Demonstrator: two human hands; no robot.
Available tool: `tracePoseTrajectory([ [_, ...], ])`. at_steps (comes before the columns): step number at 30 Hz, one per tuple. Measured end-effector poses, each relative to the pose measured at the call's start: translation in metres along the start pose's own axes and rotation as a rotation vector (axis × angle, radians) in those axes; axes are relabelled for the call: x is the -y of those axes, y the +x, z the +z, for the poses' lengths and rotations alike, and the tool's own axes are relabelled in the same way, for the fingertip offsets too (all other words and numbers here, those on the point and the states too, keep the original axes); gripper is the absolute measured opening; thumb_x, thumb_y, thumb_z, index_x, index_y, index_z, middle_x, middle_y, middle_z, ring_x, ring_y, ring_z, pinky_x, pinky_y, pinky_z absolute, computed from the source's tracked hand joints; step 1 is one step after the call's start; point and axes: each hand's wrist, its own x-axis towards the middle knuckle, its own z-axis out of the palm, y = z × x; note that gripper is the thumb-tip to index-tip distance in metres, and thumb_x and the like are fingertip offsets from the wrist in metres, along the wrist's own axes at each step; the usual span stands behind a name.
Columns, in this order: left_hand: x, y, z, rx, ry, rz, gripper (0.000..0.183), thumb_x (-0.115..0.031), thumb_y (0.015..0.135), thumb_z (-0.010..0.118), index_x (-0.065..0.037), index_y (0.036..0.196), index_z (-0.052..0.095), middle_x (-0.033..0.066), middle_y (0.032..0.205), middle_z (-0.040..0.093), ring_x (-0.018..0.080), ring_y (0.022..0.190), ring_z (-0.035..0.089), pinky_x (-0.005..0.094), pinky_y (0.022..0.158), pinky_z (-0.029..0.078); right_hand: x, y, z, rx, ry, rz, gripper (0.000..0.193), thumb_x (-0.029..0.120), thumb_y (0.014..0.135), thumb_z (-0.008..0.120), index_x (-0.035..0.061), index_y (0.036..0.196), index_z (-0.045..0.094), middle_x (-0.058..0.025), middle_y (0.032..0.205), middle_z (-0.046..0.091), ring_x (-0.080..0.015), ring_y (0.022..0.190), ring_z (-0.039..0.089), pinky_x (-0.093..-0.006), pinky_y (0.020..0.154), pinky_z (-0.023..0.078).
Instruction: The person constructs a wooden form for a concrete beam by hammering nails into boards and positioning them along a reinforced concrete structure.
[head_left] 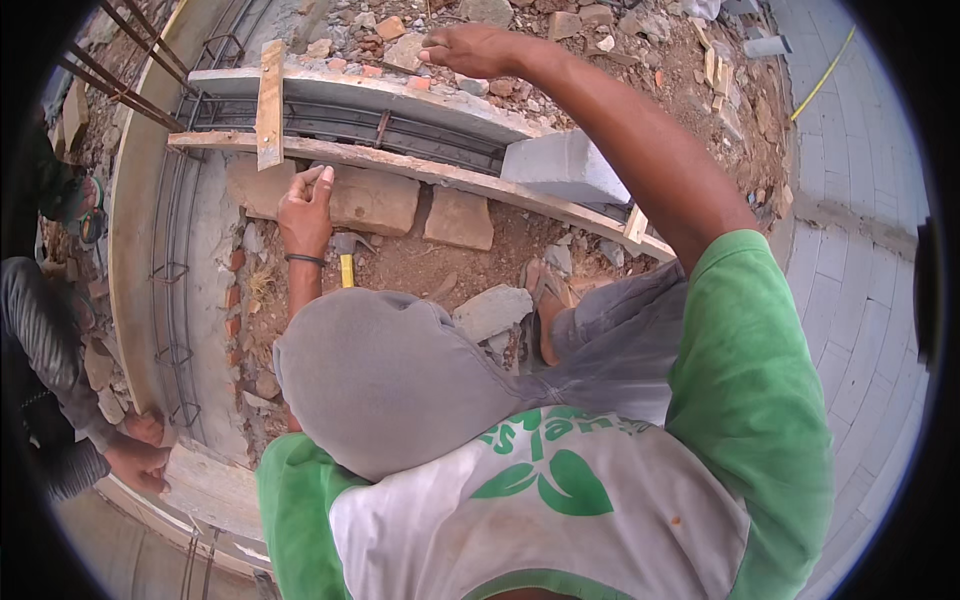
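My left hand (305, 208), a dark band at its wrist, is closed at the near long board (400, 163) of a formwork, just below a short wooden crosspiece (270, 105). Its fingers curl in with the thumb upward; whatever they may hold is hidden. Beyond the far board (370, 92), my right hand (468, 50) stretches over the rubble, fingers extended and nothing visible in it. Steel rebar (345, 125) runs between the two boards. Below my left hand, a hammer with a yellow handle (347, 270) lies on the soil beside large stone blocks (372, 200).
A pale grey block (565, 167) rests across the formwork to the right. At the lower left, another person's hands (140, 460) touch a board (215, 490). Rebar rods (120, 90) jut out at the upper left. Grey paving (850, 280) lies right; broken stone (493, 312) lies near my foot.
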Motion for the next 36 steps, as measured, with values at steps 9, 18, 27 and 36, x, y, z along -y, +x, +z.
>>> tracePoseTrajectory([
  [9,-0.057,-0.012,0.038,0.124,0.543,0.502,0.050,-0.033,0.083,0.069,-0.011,0.127,0.059,0.0143,0.081,0.066,0.0290,0.068,0.063,0.0392,0.066,0.051,-0.048,-0.230,0.005,0.217,-0.140,0.079,0.108,0.055,0.072,0.074,0.0139,0.151,0.014,-0.0246,0.142,0.039,-0.0426,0.122,0.049,-0.0495,0.105,0.041],
  [18,-0.033,-0.008,0.053,0.152,0.680,0.543,0.055,-0.045,0.078,0.072,-0.015,0.123,0.062,0.0140,0.100,0.070,0.0343,0.086,0.067,0.0413,0.073,0.054,-0.027,-0.215,0.021,0.004,-0.149,0.089,0.108,0.027,0.070,0.077,0.0113,0.151,0.008,-0.0244,0.125,0.047,-0.0427,0.111,0.054,-0.0475,0.094,0.046],
  [27,-0.029,0.014,0.053,0.136,0.734,0.634,0.043,-0.045,0.075,0.075,-0.008,0.095,0.064,0.0144,0.076,0.069,0.0356,0.070,0.067,0.0438,0.061,0.053,0.029,-0.146,0.004,-0.130,-0.229,-0.142,0.091,0.024,0.066,0.071,0.0017,0.144,0.030,-0.0269,0.118,0.057,-0.0360,0.095,0.064,-0.0437,0.081,0.053],
  [36,-0.033,-0.004,0.054,-0.031,0.636,0.656,0.045,-0.038,0.076,0.076,-0.013,0.111,0.063,0.0141,0.079,0.069,0.0339,0.068,0.067,0.0429,0.059,0.052,0.047,-0.116,0.020,-0.456,0.114,-0.215,0.093,0.044,0.071,0.077,0.0066,0.144,0.032,-0.0254,0.133,0.045,-0.0401,0.124,0.046,-0.0496,0.099,0.042],
])
